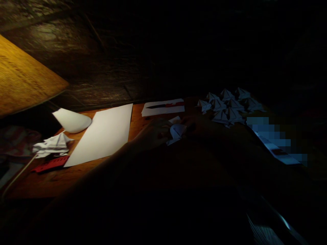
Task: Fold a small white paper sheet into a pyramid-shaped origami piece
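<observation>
Near the middle of the wooden table, a small folded piece of white paper sits between my two hands. My left hand grips its left side with bent fingers. On the paper's right side is my right hand, mostly lost in the dark, its fingers hard to make out. Behind them a knife with a dark blade and red handle lies on a stack of white paper. Several folded paper figures stand in a group to the right of my hands.
A large white sheet lies to the left, beside a curled sheet. A crumpled-looking folded paper and a red perforated strip are at the table's left end. A lit, pixelated screen glows at right. A dark wall rises behind.
</observation>
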Motion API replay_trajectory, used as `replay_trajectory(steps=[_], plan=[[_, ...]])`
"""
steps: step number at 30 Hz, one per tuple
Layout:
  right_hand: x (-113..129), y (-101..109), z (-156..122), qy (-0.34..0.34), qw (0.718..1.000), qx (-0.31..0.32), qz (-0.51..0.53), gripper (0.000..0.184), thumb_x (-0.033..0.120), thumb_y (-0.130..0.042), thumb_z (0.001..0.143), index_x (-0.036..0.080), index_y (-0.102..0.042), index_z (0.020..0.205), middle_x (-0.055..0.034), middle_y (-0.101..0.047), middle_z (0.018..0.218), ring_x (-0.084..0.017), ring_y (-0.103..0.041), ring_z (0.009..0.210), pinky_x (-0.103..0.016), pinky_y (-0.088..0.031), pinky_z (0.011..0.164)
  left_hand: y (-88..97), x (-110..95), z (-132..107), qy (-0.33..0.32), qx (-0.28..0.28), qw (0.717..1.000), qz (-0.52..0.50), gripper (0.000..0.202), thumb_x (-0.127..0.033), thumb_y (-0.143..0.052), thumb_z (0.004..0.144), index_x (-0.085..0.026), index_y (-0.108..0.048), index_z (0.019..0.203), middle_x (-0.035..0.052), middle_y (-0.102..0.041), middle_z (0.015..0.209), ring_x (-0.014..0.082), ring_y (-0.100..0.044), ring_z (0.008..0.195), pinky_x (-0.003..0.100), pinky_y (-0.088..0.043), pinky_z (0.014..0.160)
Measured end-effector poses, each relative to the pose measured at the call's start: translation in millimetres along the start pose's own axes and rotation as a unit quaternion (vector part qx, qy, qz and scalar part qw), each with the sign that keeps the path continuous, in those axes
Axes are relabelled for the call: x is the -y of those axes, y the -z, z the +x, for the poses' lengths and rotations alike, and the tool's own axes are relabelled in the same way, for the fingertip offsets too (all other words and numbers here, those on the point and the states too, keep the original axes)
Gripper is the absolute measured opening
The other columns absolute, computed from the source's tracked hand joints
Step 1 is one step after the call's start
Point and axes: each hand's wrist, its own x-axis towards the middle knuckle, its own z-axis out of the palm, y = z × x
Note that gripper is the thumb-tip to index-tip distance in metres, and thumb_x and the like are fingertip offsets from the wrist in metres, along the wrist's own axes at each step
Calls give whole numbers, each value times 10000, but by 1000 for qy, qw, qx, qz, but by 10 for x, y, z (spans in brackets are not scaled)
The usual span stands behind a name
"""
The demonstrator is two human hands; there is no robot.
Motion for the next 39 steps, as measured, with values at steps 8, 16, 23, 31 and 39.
replay_trajectory(steps=[8,16,23,31,39], plan=[[12,26,-10,18,1000,3,-4,89,191,-748,851,213,-824,894,-69,-754,1148,-240,-708,1052,-389,-520,935,7,-9,-7,13,8,1000,2,131,-233,-690,912,-257,-783,1000,53,-712,1244,244,-631,1205,454,-562,1008],[79,0,14,-34,999,-13,23,502,508,-509,1038,171,-764,767,-76,-753,1022,-185,-670,843,-313,-469,731,60,-29,14,-25,4,1000,19,116,-228,-667,929,-230,-777,966,70,-736,1156,241,-657,1142,450,-557,990],[114,-23,37,-51,992,-22,-110,287,407,-643,949,153,-775,949,-84,-746,933,-184,-633,784,-301,-391,680,24,0,1,-25,-5,999,24,128,-231,-644,930,-237,-768,963,68,-716,1201,240,-634,1171,438,-546,986],[100,-38,-11,11,995,-86,-49,468,242,-749,820,208,-711,1285,-104,-739,1274,-259,-681,1074,-376,-512,892,58,-23,4,-14,17,999,26,150,-223,-645,925,-234,-764,1016,72,-712,1242,248,-637,1190,462,-540,1026],[70,-54,-4,50,994,-88,-43,386,175,-712,817,220,-784,1194,-88,-780,1188,-262,-710,1074,-401,-515,941,54,-24,6,-26,4,999,35,148,-210,-652,924,-233,-780,994,72,-728,1209,251,-654,1170,462,-554,1007]])
